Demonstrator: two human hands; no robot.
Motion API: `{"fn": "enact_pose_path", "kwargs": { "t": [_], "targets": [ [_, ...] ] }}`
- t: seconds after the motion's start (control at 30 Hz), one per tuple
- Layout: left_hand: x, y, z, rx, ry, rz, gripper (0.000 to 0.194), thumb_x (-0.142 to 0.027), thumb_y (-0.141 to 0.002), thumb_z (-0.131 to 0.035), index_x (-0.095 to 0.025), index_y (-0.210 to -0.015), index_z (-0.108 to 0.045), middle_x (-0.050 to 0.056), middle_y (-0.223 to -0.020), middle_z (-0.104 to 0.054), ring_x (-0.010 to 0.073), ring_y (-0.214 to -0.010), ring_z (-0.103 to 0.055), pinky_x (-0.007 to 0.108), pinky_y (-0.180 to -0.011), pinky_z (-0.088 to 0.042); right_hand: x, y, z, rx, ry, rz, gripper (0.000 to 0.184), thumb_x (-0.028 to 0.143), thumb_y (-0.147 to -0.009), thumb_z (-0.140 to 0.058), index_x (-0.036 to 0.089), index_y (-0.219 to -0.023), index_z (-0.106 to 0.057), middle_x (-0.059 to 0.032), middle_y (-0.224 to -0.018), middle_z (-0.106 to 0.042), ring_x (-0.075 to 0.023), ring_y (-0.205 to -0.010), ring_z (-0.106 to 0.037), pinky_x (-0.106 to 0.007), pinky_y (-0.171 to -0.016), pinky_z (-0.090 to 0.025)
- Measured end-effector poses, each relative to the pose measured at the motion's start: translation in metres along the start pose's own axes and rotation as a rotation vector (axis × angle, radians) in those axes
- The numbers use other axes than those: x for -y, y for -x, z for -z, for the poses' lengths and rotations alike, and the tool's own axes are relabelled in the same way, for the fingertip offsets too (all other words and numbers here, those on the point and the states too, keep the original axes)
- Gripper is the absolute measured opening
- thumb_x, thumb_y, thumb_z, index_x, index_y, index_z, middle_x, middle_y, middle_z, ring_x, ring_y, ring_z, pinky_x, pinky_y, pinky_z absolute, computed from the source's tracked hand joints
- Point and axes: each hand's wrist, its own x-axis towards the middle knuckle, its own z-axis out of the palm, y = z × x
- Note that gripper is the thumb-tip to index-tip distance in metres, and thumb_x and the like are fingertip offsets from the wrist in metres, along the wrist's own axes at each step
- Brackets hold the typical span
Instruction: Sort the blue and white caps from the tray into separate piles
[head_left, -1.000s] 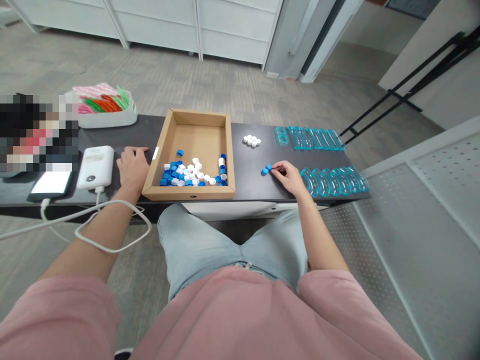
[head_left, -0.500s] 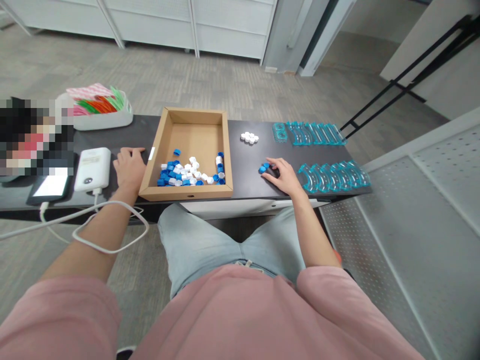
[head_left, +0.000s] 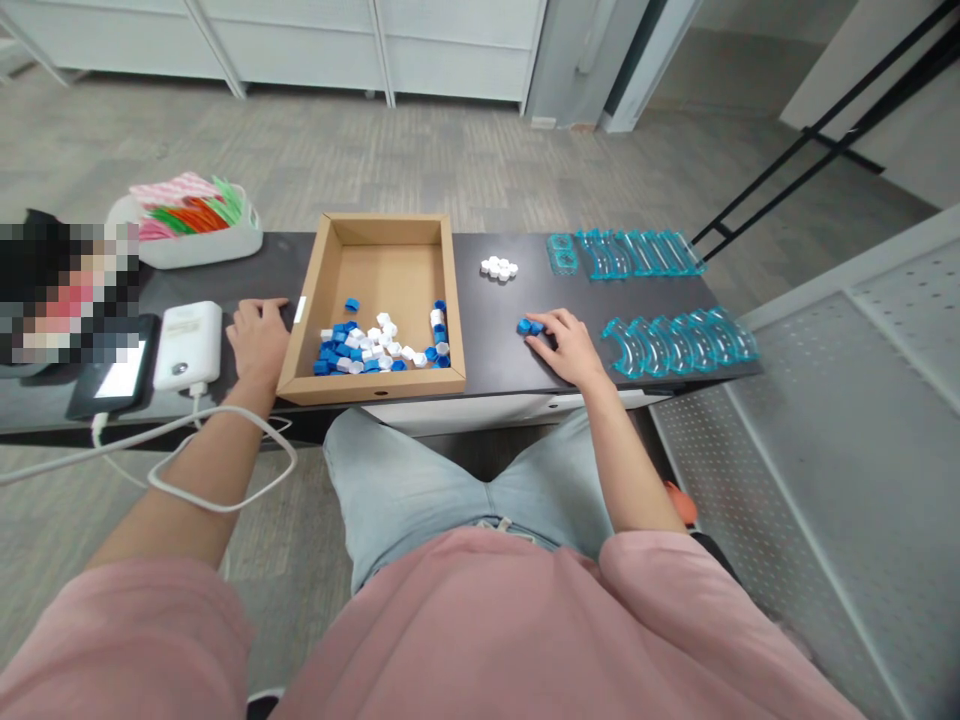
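On the dark table, my right hand [head_left: 568, 347] has its thumb and fingertips around a blue hexagonal piece [head_left: 535, 328]. Another blue hexagonal piece [head_left: 523, 326] touches it on the left. Beyond them lies a tight cluster of white hexagonal pieces [head_left: 499, 268]. My left hand [head_left: 257, 335] rests on the table, palm down with fingers apart, beside the left wall of a shallow cardboard box [head_left: 309, 300]. Blue and white hexagonal pieces [head_left: 367, 350] are heaped loosely along the near side inside the box, and several line its right wall.
Clear turquoise-edged curved plastic parts stand in a back row [head_left: 637, 255] and a front row [head_left: 679, 343] at the right. To the left are a white power bank [head_left: 189, 345], a phone [head_left: 112, 370], cables [head_left: 225, 503] across my left forearm, and a white basket [head_left: 217, 246].
My right hand has shifted slightly away from me, and the blue pieces at its fingertips now sit side by side. My left hand stays by the box.
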Motion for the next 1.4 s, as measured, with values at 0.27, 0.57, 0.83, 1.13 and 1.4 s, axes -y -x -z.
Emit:
{"fn": "enact_pose_path", "kwargs": {
  "t": [0.27, 0.57, 0.83, 1.13, 1.4],
  "targets": [
    [-0.003, 0.001, 0.003, 0.016, 0.024, 0.016, 0.066, -0.026, -0.117, -0.036, -0.007, -0.175, -0.063, 0.034, -0.176, -0.054, 0.0500, -0.159, -0.052, 0.062, -0.135, -0.042, -0.008, -0.001, -0.007, -0.061, -0.039, 0.009, 0.044, 0.034, -0.113, -0.068, 0.026, -0.153, -0.081, -0.0162, -0.135, -0.083, -0.0374, -0.118, -0.078, -0.055, -0.112, -0.061],
    [-0.002, 0.000, 0.001, -0.005, -0.002, 0.015, 0.062, -0.029, -0.117, -0.042, -0.011, -0.172, -0.064, 0.034, -0.170, -0.058, 0.0498, -0.157, -0.055, 0.061, -0.132, -0.046, -0.014, -0.002, -0.011, -0.077, -0.080, 0.021, 0.048, 0.031, -0.107, -0.070, 0.025, -0.155, -0.079, -0.0156, -0.134, -0.087, -0.0385, -0.116, -0.079, -0.058, -0.112, -0.062],
    [0.001, -0.001, 0.000, 0.001, 0.018, -0.008, 0.064, -0.031, -0.118, -0.039, -0.008, -0.173, -0.063, 0.035, -0.173, -0.055, 0.0511, -0.157, -0.054, 0.063, -0.132, -0.044, -0.014, -0.003, -0.010, -0.075, -0.138, -0.003, 0.055, 0.034, -0.107, -0.071, 0.026, -0.161, -0.075, -0.0143, -0.143, -0.089, -0.0362, -0.109, -0.080, -0.061, -0.115, -0.063],
    [-0.001, 0.004, 0.006, 0.041, 0.086, -0.028, 0.066, -0.031, -0.120, -0.039, -0.003, -0.176, -0.059, 0.036, -0.176, -0.051, 0.0509, -0.161, -0.050, 0.062, -0.135, -0.038, 0.012, -0.004, 0.003, -0.225, -0.239, -0.096, 0.049, 0.058, -0.117, -0.054, 0.032, -0.151, -0.078, -0.0142, -0.128, -0.082, -0.0315, -0.093, -0.076, -0.053, -0.094, -0.069],
    [0.002, 0.003, -0.001, -0.019, 0.060, -0.047, 0.063, -0.034, -0.116, -0.045, -0.009, -0.171, -0.064, 0.036, -0.171, -0.058, 0.0500, -0.157, -0.057, 0.059, -0.130, -0.044, 0.170, -0.086, -0.017, 0.316, -0.368, 0.519, 0.029, 0.042, -0.121, -0.066, 0.027, -0.137, -0.085, -0.0112, -0.128, -0.081, -0.0293, -0.108, -0.076, -0.046, -0.106, -0.063]
  ]
}}
